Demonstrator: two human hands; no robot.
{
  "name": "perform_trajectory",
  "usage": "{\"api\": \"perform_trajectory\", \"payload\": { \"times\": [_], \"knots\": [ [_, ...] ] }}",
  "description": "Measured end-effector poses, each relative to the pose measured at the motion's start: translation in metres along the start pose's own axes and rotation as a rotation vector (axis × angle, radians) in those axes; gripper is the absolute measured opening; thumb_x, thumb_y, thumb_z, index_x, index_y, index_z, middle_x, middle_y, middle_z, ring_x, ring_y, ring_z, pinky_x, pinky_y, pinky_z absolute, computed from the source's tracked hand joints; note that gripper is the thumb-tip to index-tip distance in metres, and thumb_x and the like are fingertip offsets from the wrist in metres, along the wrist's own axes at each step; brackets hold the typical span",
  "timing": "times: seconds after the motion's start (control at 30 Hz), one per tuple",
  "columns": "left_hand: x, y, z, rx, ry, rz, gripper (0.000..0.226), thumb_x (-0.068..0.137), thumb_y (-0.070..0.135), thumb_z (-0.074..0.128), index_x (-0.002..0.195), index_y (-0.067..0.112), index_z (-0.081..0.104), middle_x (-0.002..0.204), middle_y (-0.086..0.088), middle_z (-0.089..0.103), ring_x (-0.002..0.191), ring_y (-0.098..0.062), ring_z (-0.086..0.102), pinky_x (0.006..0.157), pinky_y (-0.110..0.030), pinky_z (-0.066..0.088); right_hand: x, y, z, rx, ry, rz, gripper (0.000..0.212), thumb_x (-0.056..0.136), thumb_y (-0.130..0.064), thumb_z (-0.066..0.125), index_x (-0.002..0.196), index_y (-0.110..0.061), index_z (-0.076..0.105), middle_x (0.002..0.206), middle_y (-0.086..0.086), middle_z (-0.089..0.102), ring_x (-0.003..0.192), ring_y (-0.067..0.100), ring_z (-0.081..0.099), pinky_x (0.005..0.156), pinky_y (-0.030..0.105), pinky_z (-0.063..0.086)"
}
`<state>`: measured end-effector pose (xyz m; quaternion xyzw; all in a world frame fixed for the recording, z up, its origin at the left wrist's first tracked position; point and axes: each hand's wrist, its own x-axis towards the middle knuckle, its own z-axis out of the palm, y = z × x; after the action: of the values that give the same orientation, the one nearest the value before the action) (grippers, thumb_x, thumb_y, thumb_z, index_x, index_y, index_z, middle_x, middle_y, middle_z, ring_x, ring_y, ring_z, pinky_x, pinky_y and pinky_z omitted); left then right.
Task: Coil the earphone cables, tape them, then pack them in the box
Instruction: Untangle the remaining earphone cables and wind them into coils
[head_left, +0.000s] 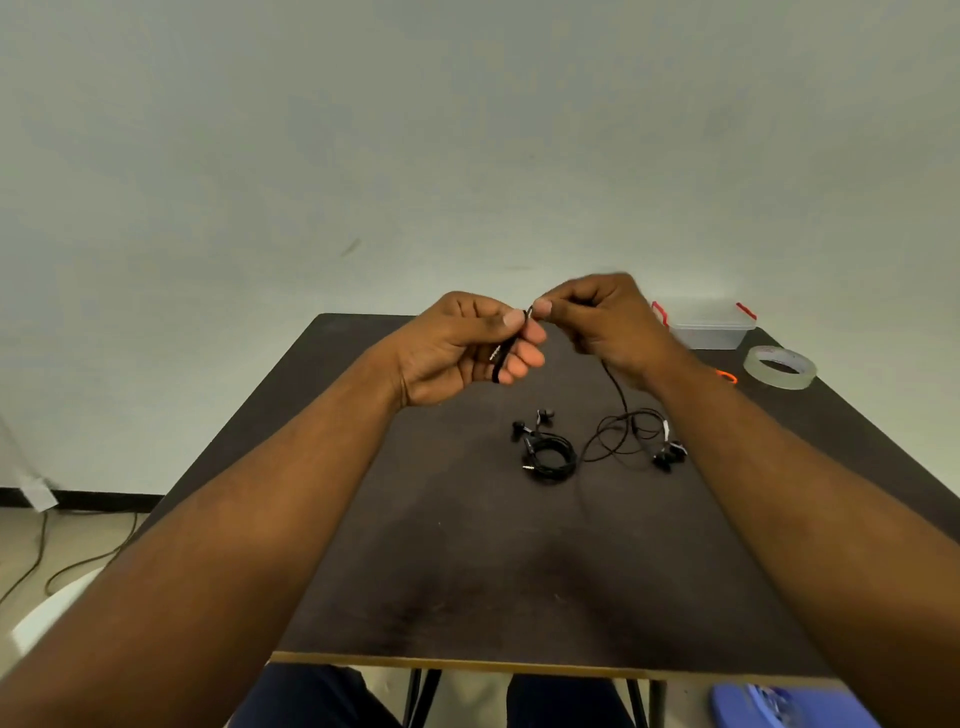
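Head view shows the left hand (467, 348) pinching a few folded loops of thin black earphone cable (615, 387) while the right hand (597, 322) nips the strand beside them, the rest trailing to the counter (467, 571). Light, limp and springy, it looks best held at the loops, not the earbuds (667, 457).

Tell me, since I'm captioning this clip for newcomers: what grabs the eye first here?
Two hands meet above the dark table: the left hand holds a few loops of black cable, and the right hand pinches the strand, which trails down to a loose tangle on the table. Beside the tangle lies a finished coil. At the far right corner sit a clear box and a tape roll.
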<state>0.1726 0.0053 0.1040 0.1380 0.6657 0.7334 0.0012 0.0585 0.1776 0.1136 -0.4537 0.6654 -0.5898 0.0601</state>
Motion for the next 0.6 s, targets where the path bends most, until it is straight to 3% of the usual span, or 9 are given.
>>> {"api": "perform_trajectory", "payload": {
  "times": [0.1,0.17,0.2,0.27,0.33,0.37,0.5,0.6],
  "knots": [
    [0.007,0.007,0.009,-0.242,0.074,0.183,0.022,0.089,0.021,0.059,0.095,0.008,0.076,0.090,-0.010,0.075,0.080,-0.015,0.072,0.069,-0.024,0.057,-0.011,0.015,0.018,-0.062,-0.033,0.046,0.030,0.089,-0.030,0.065,0.075,-0.004,0.070,0.050,-0.003,0.045,0.043,0.006,0.034,0.043,0.021,0.030],
    [0.017,0.010,0.010,-0.407,0.309,0.317,0.020,0.093,0.017,0.058,0.093,0.006,0.075,0.095,-0.012,0.074,0.089,-0.021,0.072,0.075,-0.028,0.057,-0.022,0.016,0.029,-0.143,-0.110,0.016,0.030,0.090,-0.031,0.064,0.082,-0.003,0.072,0.051,-0.003,0.045,0.045,0.005,0.037,0.047,0.018,0.035],
    [0.020,0.011,0.007,-0.364,0.460,0.366,0.018,0.093,0.015,0.060,0.092,0.005,0.075,0.096,-0.014,0.074,0.091,-0.023,0.072,0.077,-0.029,0.057,-0.026,0.015,0.031,-0.166,-0.138,-0.009,0.030,0.090,-0.031,0.064,0.083,-0.003,0.073,0.052,-0.001,0.046,0.047,0.005,0.038,0.049,0.016,0.036],
    [0.021,0.009,0.002,0.063,0.687,0.394,0.014,0.090,0.012,0.066,0.090,0.000,0.074,0.094,-0.013,0.074,0.088,-0.020,0.072,0.078,-0.031,0.055,-0.029,0.006,0.028,-0.216,-0.146,-0.053,0.027,0.089,-0.030,0.065,0.083,-0.004,0.072,0.058,0.006,0.054,0.051,0.013,0.042,0.054,0.021,0.039],
    [0.016,-0.001,-0.002,0.491,0.613,0.345,0.017,0.088,0.012,0.068,0.088,-0.004,0.074,0.088,-0.010,0.074,0.085,-0.013,0.071,0.076,-0.030,0.055,-0.025,-0.006,0.017,-0.279,-0.100,-0.089,0.016,0.087,-0.028,0.068,0.083,-0.014,0.075,0.071,0.010,0.069,0.060,0.027,0.054,0.060,0.028,0.044],
    [0.013,-0.007,-0.003,0.561,0.508,0.292,0.020,0.089,0.014,0.067,0.090,-0.005,0.074,0.085,-0.009,0.075,0.083,-0.013,0.071,0.076,-0.030,0.056,-0.022,-0.013,0.009,-0.320,-0.074,-0.112,0.011,0.085,-0.027,0.071,0.083,-0.018,0.076,0.074,0.006,0.072,0.066,0.027,0.061,0.061,0.029,0.047],
    [0.006,-0.011,0.003,0.259,0.125,0.053,0.024,0.093,0.021,0.059,0.096,0.001,0.072,0.086,-0.014,0.074,0.077,-0.020,0.071,0.071,-0.028,0.057,-0.005,-0.030,-0.019,-0.325,-0.049,-0.122,0.010,0.074,-0.026,0.081,0.076,-0.018,0.076,0.075,-0.003,0.074,0.071,0.012,0.069,0.067,0.022,0.054],
    [0.008,-0.003,0.009,-0.037,0.026,0.026,0.025,0.094,0.023,0.054,0.092,0.007,0.074,0.078,-0.007,0.073,0.066,-0.012,0.068,0.063,-0.022,0.055,0.001,-0.027,-0.021,-0.163,-0.014,-0.105,0.010,0.076,-0.024,0.080,0.076,-0.015,0.076,0.066,-0.007,0.071,0.056,0.000,0.060,0.054,0.012,0.046]
  ]
}}
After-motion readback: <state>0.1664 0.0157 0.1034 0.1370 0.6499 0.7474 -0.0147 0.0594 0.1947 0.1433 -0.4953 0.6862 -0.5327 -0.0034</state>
